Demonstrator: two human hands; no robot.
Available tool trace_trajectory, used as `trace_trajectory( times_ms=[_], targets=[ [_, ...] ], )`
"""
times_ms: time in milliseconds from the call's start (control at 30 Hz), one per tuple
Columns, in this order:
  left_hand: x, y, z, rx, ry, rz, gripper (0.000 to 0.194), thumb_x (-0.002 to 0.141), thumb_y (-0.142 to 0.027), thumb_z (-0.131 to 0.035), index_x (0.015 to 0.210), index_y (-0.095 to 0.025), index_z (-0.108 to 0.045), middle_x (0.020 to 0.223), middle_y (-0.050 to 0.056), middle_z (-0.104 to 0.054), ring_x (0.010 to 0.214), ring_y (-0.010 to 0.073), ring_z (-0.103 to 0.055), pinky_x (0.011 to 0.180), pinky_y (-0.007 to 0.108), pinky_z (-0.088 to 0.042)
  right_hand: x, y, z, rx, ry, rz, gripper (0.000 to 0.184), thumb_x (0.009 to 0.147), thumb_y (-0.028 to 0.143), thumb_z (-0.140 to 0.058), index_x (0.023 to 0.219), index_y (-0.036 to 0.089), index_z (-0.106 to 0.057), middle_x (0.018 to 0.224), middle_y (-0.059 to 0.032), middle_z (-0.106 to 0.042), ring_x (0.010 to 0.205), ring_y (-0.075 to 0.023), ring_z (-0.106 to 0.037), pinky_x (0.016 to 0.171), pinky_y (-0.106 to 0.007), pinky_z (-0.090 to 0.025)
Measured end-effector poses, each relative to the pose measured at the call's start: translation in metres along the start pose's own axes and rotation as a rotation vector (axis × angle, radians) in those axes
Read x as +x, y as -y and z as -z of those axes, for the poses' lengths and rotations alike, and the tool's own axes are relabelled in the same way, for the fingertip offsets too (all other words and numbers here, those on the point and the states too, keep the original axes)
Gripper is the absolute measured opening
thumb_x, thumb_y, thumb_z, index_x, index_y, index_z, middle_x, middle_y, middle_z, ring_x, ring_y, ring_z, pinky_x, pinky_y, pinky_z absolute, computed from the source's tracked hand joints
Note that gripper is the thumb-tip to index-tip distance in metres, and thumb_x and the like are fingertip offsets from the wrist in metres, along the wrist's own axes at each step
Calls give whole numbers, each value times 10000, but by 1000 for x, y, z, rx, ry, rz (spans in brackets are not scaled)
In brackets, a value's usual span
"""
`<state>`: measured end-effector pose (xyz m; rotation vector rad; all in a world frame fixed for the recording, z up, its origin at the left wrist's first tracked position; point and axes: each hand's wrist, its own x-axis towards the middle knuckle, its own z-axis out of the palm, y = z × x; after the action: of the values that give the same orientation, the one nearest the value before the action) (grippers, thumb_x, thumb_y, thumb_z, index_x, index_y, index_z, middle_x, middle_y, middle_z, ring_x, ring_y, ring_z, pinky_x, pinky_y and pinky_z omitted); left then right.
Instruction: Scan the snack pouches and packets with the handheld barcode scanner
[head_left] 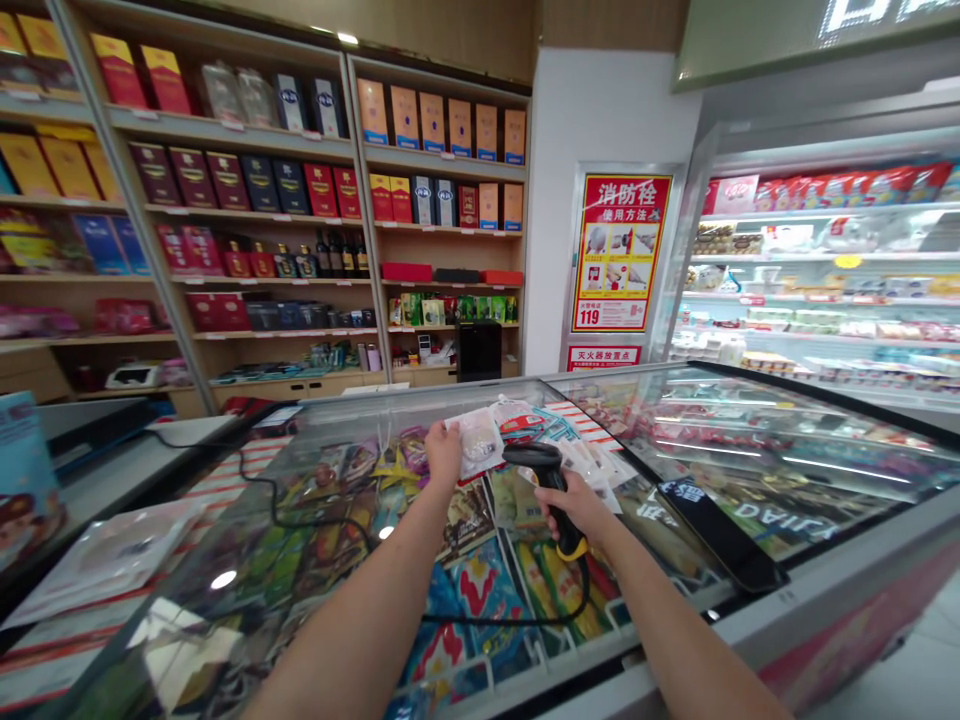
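My right hand (571, 503) is wrapped round the grip of a black and yellow barcode scanner (534, 457), whose head points left. From its handle a black cable runs down and away to the left. My left hand (444, 445) pinches the left edge of a white packet with a clear window (478, 441), just left of the scanner head. Behind the scanner, more packets in red, blue and white (523, 421) lie on the glass top of a chest freezer (330, 590). Other white packets (592, 460) lie to the right, partly behind my right hand.
On the freezer's right side lies a black phone (720, 535). At the left are a flat clear-windowed package (112, 550) and a counter (157, 455). Shelves of boxed goods (315, 200) stand behind, with a lit refrigerated display (825, 260) at the right.
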<state>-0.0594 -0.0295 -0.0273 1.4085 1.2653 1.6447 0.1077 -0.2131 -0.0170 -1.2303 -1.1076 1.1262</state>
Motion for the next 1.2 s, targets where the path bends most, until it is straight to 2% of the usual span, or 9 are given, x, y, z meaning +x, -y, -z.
trace_trajectory(
  times_ms=[233,600,900,967,1033,1100,1200],
  targets=[
    [0,-1,-2,-69,-12,39,145,750,-303,-522,733,-163,-553,609,-26,-538,616,124,-514,604,222,-419,-4,3,0,-33,64,-9,339,657,398,-690,838,186,-498,508,72,-538,363,-87,-475,348,-211,-414],
    [2,7,-4,-60,-9,38,184,738,-342,-549,744,-160,-579,644,-6,-588,638,132,-538,611,224,-433,-1,-3,1,-24,67,5,378,634,415,-705,843,185,-491,515,71,-542,367,-94,-480,352,-228,-428],
    [-6,-9,-4,-205,17,101,105,735,-256,-517,721,-162,-560,633,-14,-566,602,116,-512,595,214,-422,-3,-3,-5,11,31,-3,381,625,405,-723,825,192,-479,523,69,-547,378,-95,-477,354,-238,-435],
    [-4,-13,4,-221,36,96,101,728,-252,-518,702,-159,-549,609,-22,-543,580,108,-491,581,212,-409,-2,-4,-11,31,33,-3,360,640,393,-719,820,193,-480,527,68,-546,383,-92,-477,359,-236,-437],
    [2,-14,22,-203,53,64,118,720,-269,-533,680,-158,-539,590,-32,-517,568,100,-469,571,209,-394,1,-4,-19,26,50,-12,351,638,396,-722,781,193,-474,520,65,-540,378,-91,-476,357,-236,-432],
    [10,-12,50,-150,38,36,156,712,-307,-554,661,-161,-527,574,-42,-490,567,97,-457,567,207,-386,4,-2,-32,4,74,-21,357,624,402,-731,737,194,-464,513,59,-541,373,-94,-480,353,-236,-425],
    [23,-9,106,-64,-21,18,188,699,-342,-566,649,-167,-520,562,-48,-471,573,102,-460,572,212,-390,7,7,-62,-41,125,-42,339,623,409,-716,681,195,-461,462,56,-521,351,-93,-467,348,-230,-406]
  ],
)
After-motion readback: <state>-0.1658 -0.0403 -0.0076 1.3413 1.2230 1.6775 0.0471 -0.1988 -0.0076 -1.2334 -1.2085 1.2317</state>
